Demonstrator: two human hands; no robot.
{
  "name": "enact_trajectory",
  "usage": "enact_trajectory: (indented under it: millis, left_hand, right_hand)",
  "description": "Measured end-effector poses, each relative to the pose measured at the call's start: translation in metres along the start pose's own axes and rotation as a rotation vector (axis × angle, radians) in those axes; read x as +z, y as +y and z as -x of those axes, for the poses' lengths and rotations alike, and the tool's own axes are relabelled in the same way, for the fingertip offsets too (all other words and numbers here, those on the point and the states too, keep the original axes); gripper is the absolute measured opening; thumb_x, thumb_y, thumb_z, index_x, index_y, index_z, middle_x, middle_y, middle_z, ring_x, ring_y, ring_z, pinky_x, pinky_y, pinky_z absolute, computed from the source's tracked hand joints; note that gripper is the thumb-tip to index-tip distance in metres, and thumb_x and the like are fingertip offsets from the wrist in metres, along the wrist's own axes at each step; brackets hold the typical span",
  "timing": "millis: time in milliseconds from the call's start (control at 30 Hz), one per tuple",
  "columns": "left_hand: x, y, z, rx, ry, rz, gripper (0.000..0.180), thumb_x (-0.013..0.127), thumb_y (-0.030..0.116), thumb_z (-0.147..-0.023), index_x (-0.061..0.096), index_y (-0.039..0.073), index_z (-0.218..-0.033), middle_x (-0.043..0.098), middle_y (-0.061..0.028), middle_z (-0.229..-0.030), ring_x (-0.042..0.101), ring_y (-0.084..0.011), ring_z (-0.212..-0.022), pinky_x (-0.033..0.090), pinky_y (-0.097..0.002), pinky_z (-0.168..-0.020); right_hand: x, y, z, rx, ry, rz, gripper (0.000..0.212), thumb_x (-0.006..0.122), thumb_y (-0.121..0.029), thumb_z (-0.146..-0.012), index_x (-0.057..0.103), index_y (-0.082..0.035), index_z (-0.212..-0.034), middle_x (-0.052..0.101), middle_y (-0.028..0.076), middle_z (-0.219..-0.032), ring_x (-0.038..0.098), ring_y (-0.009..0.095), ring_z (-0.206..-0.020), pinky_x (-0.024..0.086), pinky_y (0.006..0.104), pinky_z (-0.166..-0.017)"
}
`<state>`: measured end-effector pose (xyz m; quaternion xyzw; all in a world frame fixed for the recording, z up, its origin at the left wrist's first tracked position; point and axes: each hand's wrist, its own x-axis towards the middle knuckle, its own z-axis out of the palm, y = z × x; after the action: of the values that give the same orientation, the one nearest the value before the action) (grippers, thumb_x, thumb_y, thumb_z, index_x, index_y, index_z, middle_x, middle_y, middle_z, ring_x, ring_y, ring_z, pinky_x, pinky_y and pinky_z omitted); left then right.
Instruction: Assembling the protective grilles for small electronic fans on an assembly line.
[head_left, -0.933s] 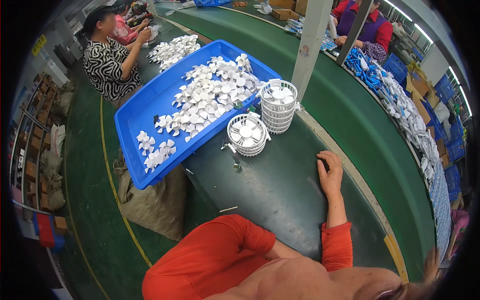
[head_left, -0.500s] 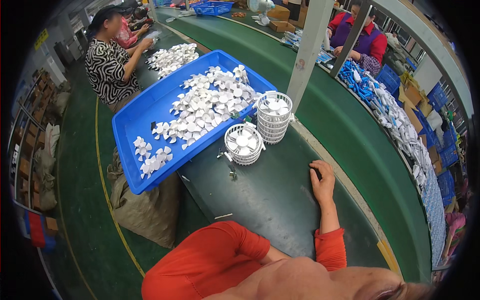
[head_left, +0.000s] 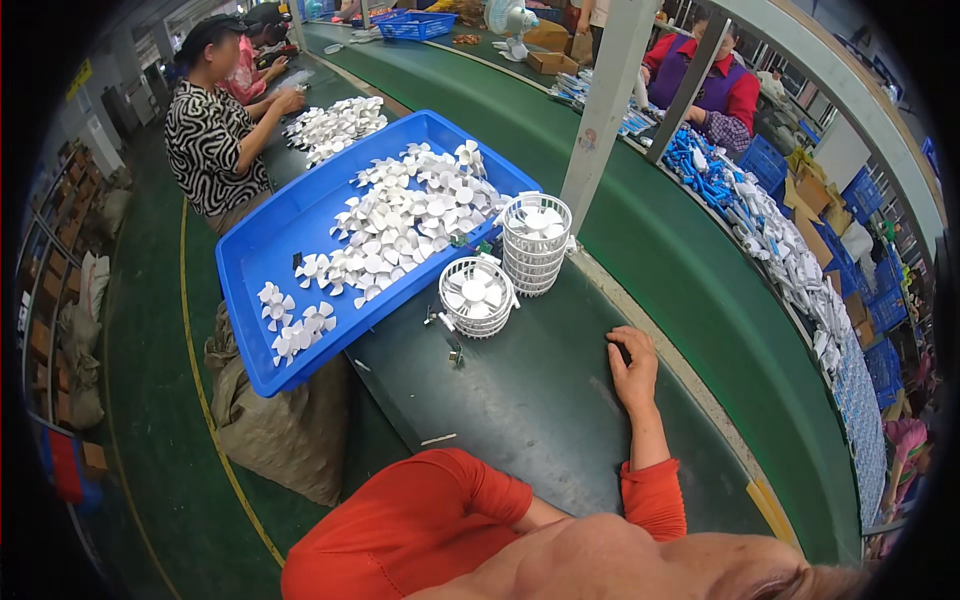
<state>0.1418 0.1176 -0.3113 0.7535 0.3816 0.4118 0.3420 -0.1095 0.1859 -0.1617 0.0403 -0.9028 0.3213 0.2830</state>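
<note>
My right hand [head_left: 633, 368] lies on the dark green worktop [head_left: 540, 400] near its right edge, holding nothing. Its fingers are loosely bent, with the thumb apart. Across the front comes my left arm in a red sleeve [head_left: 430, 500]; the left hand itself is hidden. Beyond my right hand stands a stack of white fan cages [head_left: 537, 245] with a white fan blade inside the top one. A shorter white fan cage [head_left: 474, 297], also with a blade in it, sits beside the stack. Close to it lies a small metal and green part [head_left: 456, 356].
A large blue tray [head_left: 240, 310] of white fan blades overhangs the worktop's left edge, above a sack [head_left: 285, 430]. A grey post [head_left: 602, 120] rises beside the green conveyor belt [head_left: 690, 300]. Co-workers sit at the far left [head_left: 215, 140] and across the belt [head_left: 715, 85].
The view has shifted slightly, so the tray, cages and worktop appear a little further left. My right hand still rests on the worktop, and the fan cages stand as before.
</note>
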Motion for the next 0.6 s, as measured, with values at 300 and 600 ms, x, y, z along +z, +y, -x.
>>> enact_trajectory:
  millis: [300,600]
  left_hand:
    - [-0.003,0.001,-0.001,0.099,-0.002,-0.116,0.034,0.061,0.024,-0.072,0.066,0.003,-0.099,0.066,-0.0161,-0.105,0.061,-0.0313,-0.1,0.051,-0.0418,-0.082]
    - [-0.016,0.016,0.002,0.011,-0.06,-0.157,0.032,0.062,0.026,-0.073,0.066,0.004,-0.095,0.067,-0.0145,-0.1,0.062,-0.0315,-0.097,0.051,-0.0415,-0.081]
  right_hand:
    - [-0.002,0.002,0.001,0.02,-0.007,0.008,0.014,0.066,-0.003,-0.078,0.066,-0.004,-0.092,0.064,0.011,-0.101,0.058,0.029,-0.099,0.044,0.0378,-0.089]
    - [0.002,0.0,0.001,0.012,-0.016,-0.007,0.013,0.066,-0.003,-0.078,0.066,-0.003,-0.091,0.064,0.011,-0.101,0.058,0.029,-0.099,0.044,0.0383,-0.089]
